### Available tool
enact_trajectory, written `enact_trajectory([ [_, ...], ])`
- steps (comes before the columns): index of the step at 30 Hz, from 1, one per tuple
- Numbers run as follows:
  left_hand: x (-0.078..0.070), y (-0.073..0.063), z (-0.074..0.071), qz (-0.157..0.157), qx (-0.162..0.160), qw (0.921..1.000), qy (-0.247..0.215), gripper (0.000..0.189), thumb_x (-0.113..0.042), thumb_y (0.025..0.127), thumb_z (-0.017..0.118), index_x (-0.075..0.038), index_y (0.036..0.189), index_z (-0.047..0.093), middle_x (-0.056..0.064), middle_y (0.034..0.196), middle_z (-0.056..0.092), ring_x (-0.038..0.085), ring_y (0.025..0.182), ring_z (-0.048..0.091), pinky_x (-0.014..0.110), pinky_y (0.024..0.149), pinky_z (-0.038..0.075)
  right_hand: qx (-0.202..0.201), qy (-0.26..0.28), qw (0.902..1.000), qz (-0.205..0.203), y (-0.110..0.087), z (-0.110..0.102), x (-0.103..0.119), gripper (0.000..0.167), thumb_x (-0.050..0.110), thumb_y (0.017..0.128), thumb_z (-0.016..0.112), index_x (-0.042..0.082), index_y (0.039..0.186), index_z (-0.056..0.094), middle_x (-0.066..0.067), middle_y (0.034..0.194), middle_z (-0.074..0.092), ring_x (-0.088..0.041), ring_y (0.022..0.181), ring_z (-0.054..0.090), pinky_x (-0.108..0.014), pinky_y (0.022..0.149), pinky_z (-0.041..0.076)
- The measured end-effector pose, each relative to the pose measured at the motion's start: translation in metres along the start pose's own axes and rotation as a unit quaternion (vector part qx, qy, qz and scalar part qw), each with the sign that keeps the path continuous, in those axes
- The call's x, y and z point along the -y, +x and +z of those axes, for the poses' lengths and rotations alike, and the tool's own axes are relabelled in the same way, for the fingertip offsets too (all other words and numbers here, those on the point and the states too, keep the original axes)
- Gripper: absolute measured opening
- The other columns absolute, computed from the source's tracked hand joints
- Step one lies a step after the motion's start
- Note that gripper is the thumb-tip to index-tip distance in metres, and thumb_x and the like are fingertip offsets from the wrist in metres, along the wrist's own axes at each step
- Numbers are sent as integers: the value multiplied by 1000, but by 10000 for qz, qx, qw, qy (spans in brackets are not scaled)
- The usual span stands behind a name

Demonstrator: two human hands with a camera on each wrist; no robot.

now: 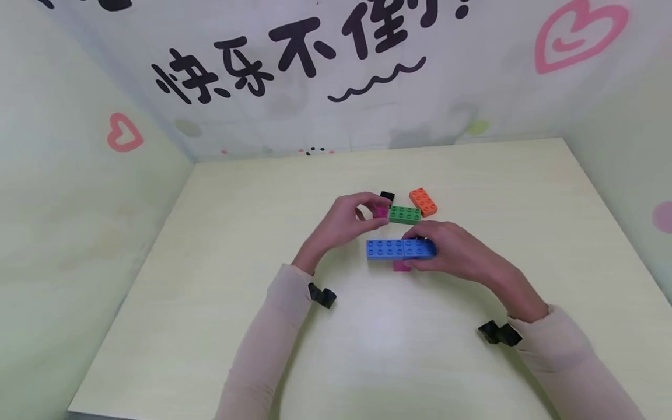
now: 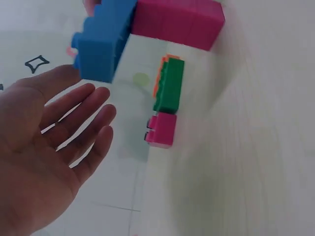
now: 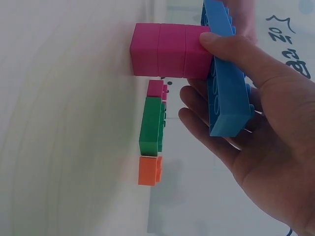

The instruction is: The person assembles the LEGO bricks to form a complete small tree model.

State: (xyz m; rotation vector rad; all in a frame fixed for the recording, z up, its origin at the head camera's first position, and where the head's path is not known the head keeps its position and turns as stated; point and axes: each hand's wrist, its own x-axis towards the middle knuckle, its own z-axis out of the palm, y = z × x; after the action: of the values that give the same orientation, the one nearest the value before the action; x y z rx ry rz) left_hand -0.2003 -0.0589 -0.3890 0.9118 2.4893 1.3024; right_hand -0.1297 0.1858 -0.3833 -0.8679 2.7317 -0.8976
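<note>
My right hand [image 1: 420, 252] grips a long blue brick piece [image 1: 400, 249] that sits across the top of a magenta block stack [image 1: 401, 266] standing on the table. In the right wrist view the thumb presses the magenta stack [image 3: 167, 50] and the fingers curl under the blue piece [image 3: 229, 93]. My left hand [image 1: 370, 209] hovers with relaxed fingers [image 2: 98, 96] beside a small magenta brick [image 2: 161, 130], holding nothing. A green brick [image 1: 405, 214] lies right of that small brick, and an orange brick [image 1: 423, 201] lies behind it.
A small black piece [image 1: 387, 196] lies behind the small magenta brick. The pale yellow table [image 1: 236, 291] is boxed in by walls on the left, back and right, with printed characters and hearts on them.
</note>
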Motion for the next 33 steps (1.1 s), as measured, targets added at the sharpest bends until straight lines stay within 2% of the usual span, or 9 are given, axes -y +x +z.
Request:
enact_trajectory([
  [3, 12, 20, 4, 63, 64, 9995, 296, 37, -23, 90, 74, -11, 124, 66, 1, 114, 65, 15, 96, 57, 26, 73, 48, -36, 8, 10000, 38, -2, -1, 0, 45, 33, 76, 86, 11, 111, 68, 3, 101, 66, -14, 86, 59, -33, 75, 51],
  [7, 31, 34, 14, 149, 202, 9986, 460, 38, -19, 88, 76, -10, 123, 67, 1, 115, 65, 14, 92, 54, 25, 76, 45, -77, 20, 10000, 18, 0, 1, 1, 47, 41, 75, 85, 13, 109, 69, 6, 101, 66, -13, 86, 59, -32, 75, 50],
  [9, 35, 40, 19, 155, 238, 9979, 590, 40, -20, 86, 77, -11, 124, 67, 0, 117, 65, 12, 95, 54, 24, 81, 45, -109, 11, 9999, 2, 0, 1, 1, 47, 44, 75, 84, 14, 109, 69, 7, 100, 66, -11, 86, 58, -32, 75, 49],
  [14, 35, 52, 26, -102, 302, 9903, 1352, 41, -27, 85, 79, -19, 124, 69, -4, 120, 64, 11, 104, 52, 24, 90, 41, -138, 13, 9999, 19, 0, 0, -1, 48, 44, 75, 84, 14, 109, 69, 7, 101, 66, -11, 86, 59, -31, 75, 49],
  [18, 31, 59, 31, -277, 429, 9828, 1774, 41, -30, 84, 80, -21, 122, 69, -4, 121, 64, 12, 103, 51, 26, 89, 41, -136, 15, 9999, 60, -2, -1, -4, 48, 41, 75, 85, 12, 110, 69, 4, 102, 66, -13, 87, 59, -32, 76, 49],
  [23, 28, 60, 29, -221, 455, 9806, 1896, 41, -29, 84, 80, -18, 122, 70, -3, 116, 65, 12, 98, 51, 27, 85, 42, -162, -73, 9998, -15, -1, 0, -2, 48, 40, 75, 85, 12, 110, 69, 4, 101, 66, -13, 87, 59, -32, 76, 50],
  [27, 29, 59, 29, -206, 409, 9822, 1820, 41, -29, 84, 80, -17, 122, 69, -3, 115, 65, 12, 99, 52, 26, 86, 42, -153, -88, 9998, -44, 0, 1, -1, 48, 40, 75, 85, 11, 111, 69, 4, 101, 66, -13, 86, 59, -32, 76, 50],
  [30, 26, 57, 26, -167, 228, 9857, 1660, 40, -29, 85, 79, -17, 122, 69, -4, 115, 65, 12, 101, 53, 24, 87, 42, -175, -86, 9998, -44, 0, 1, -1, 48, 41, 75, 85, 13, 110, 69, 6, 98, 65, -12, 85, 58, -31, 74, 49],
  [33, 17, 52, 19, -79, -69, 9898, 1419, 39, -29, 85, 79, -17, 121, 70, -6, 111, 65, 14, 93, 53, 24, 78, 42, -169, -80, 9998, 9, -1, 0, -1, 47, 42, 75, 85, 14, 109, 69, 8, 97, 65, -11, 83, 58, -31, 72, 49],
])
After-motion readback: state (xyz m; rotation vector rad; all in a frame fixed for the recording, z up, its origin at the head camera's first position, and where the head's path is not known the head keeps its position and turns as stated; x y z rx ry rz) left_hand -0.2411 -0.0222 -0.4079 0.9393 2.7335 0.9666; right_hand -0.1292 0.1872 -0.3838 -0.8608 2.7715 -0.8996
